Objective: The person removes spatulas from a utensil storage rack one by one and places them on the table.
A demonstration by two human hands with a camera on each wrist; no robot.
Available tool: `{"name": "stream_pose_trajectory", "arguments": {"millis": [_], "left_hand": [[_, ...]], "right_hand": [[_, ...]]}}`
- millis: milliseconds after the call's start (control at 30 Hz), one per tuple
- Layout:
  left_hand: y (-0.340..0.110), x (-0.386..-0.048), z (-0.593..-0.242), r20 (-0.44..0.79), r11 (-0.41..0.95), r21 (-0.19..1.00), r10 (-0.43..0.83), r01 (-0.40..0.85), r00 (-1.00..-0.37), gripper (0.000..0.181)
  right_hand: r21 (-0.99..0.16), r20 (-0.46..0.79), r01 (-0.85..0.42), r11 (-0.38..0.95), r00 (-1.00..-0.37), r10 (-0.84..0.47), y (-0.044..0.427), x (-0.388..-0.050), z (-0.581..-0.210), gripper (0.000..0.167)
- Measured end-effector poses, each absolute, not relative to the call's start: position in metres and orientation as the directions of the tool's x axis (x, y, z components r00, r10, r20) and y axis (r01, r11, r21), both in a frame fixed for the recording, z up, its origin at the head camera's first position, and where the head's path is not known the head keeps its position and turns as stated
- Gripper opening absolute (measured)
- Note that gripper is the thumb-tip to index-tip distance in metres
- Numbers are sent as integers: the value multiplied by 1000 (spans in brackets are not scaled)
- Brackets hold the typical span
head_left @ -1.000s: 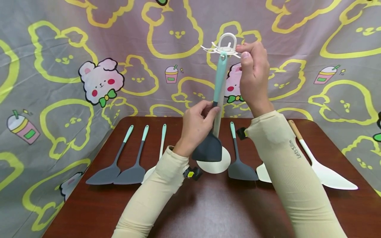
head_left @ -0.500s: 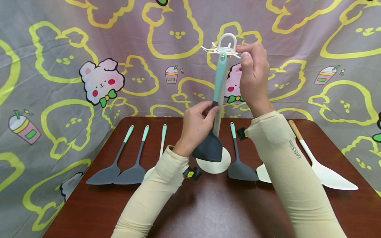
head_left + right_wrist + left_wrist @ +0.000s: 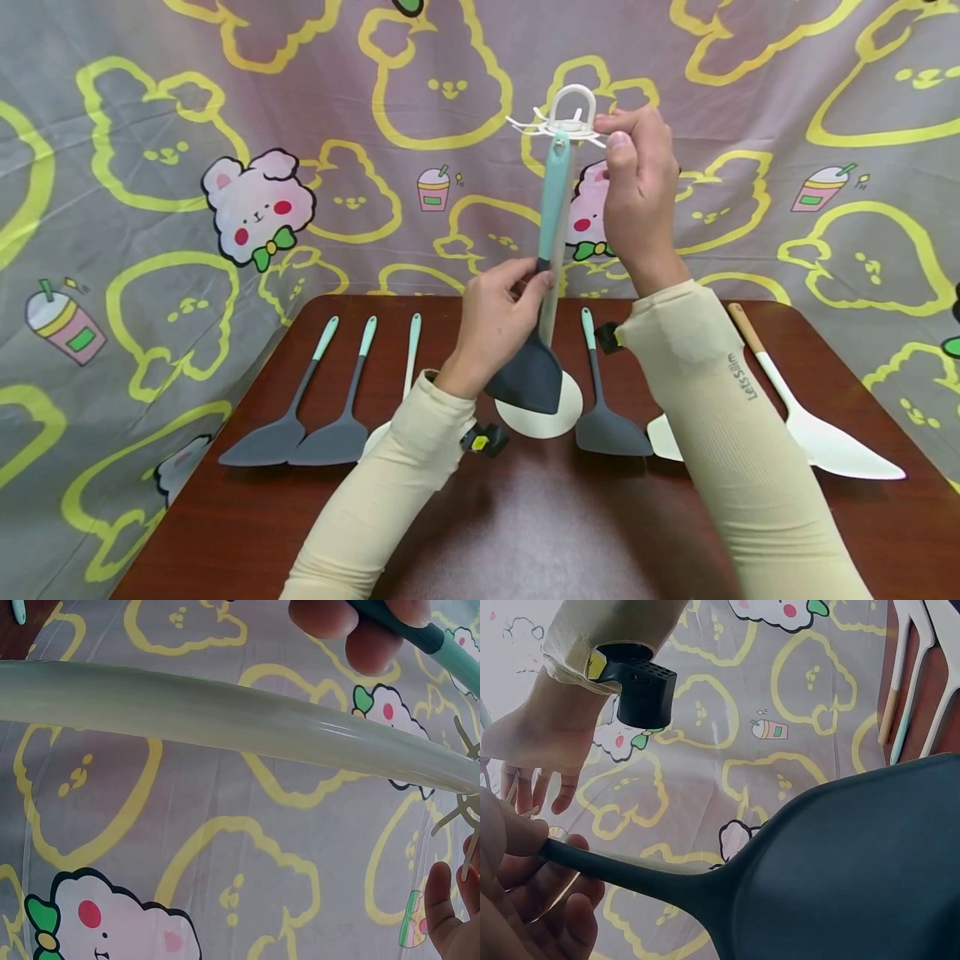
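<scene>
My left hand [image 3: 498, 321] pinches the dark neck of a turner with a mint handle [image 3: 555, 192] and a dark blade [image 3: 847, 862]. It hangs nearly upright, blade down, in front of the white pole of a utensil stand [image 3: 225, 712]. The hole at the handle's top lies at one of the stand's hooks; whether the hook passes through it is too small to tell. At the stand's top, my right hand [image 3: 641, 183] pinches the hooked ring [image 3: 573, 125], right of the arched loop. The stand's round base [image 3: 540, 421] rests on the table, partly behind the blade.
Two grey turners [image 3: 273, 437] [image 3: 337, 435] and a white utensil [image 3: 411, 350] lie at left on the brown table [image 3: 525, 533]. On the right lie another grey turner [image 3: 607, 429], a white utensil [image 3: 663, 437] partly under my sleeve, and a wooden-handled white turner [image 3: 840, 442]. A patterned curtain stands behind.
The held turner has shifted slightly: its handle top is a little lower and further left, and its blade has dropped slightly. My right hand stays on the ring.
</scene>
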State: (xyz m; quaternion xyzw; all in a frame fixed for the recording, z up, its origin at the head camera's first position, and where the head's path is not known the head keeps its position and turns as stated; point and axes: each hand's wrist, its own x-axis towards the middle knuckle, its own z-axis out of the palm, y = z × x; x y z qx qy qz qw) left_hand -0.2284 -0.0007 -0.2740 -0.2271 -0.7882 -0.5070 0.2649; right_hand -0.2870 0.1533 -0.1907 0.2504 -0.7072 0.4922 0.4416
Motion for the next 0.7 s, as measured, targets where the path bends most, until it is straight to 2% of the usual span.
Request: {"name": "stream_pose_trajectory", "arguments": {"millis": [700], "left_hand": [[1, -227, -272, 659, 345, 685, 83, 641, -748, 19]], "right_hand": [[-475, 871, -789, 389, -483, 84, 155, -289, -191, 46]]}}
